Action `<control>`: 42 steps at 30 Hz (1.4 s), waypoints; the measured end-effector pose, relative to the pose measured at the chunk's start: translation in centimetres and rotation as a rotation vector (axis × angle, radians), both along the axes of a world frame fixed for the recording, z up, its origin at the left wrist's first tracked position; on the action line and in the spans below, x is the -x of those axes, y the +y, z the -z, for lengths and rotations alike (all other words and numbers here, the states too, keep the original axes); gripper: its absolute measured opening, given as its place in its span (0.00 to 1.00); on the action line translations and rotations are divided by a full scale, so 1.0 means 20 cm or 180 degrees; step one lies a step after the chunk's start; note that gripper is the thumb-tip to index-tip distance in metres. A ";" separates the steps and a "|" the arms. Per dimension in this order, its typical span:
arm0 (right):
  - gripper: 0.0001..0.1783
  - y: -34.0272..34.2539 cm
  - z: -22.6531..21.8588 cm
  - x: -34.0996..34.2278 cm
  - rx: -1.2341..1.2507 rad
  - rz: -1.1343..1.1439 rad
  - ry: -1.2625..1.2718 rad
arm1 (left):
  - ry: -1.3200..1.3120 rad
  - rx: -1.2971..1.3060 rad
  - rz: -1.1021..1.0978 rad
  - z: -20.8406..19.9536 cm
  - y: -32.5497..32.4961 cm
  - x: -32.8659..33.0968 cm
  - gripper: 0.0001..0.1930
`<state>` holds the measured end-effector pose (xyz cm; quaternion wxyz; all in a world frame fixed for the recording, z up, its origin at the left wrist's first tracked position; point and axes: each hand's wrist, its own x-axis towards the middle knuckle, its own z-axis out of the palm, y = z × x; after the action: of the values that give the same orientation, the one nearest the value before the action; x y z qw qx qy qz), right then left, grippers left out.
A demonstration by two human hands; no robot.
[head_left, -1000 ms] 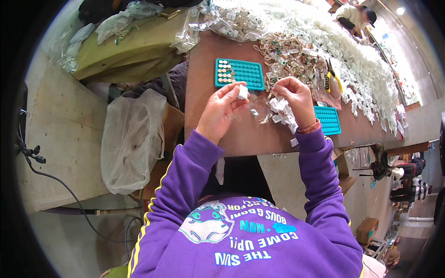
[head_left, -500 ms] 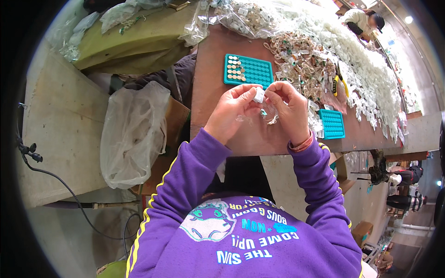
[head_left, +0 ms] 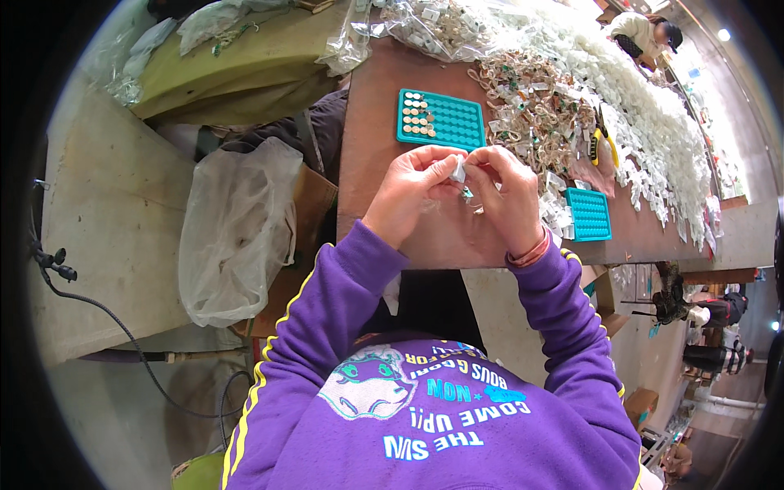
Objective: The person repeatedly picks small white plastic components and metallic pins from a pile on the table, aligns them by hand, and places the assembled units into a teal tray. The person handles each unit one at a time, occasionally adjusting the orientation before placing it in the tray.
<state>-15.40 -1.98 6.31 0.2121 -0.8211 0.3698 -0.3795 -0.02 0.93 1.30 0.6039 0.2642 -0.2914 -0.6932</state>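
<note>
Both hands meet above the near part of the brown table. My left hand [head_left: 411,186] pinches a small white tag [head_left: 459,171] between thumb and fingers. Close against its right side, my right hand [head_left: 508,194] is closed in a pinch; what lies between those fingertips is hidden. A small green piece [head_left: 467,194] with pale cord hangs just below the tag, between the hands. Just beyond them lies a teal tray [head_left: 459,122] with rows of round hollows. Several round, pale beige discs [head_left: 418,114] fill its left part.
A pile of corded tags [head_left: 531,106] lies right of the tray, with a large heap of white packets [head_left: 629,122] behind. Yellow-and-black pliers [head_left: 603,145] rest on the pile. A smaller teal tray [head_left: 588,215] sits at right. A clear plastic bag [head_left: 241,233] hangs left of the table.
The right fingertips have closed in on the tag's edge, and the tag has turned more edge-on. Less of the dangling cord shows. The left hand has stayed nearly still.
</note>
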 end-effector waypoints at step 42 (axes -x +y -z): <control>0.04 0.41 -0.07 0.29 0.0593 0.1121 -0.0885 | -0.4174 0.4699 -0.2163 -0.46 -0.08 0.09 0.13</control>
<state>-21.16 6.19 7.78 0.1149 -0.6999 0.4379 -0.5525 -1.88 -0.63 10.50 0.5018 0.2221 -0.8237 0.1430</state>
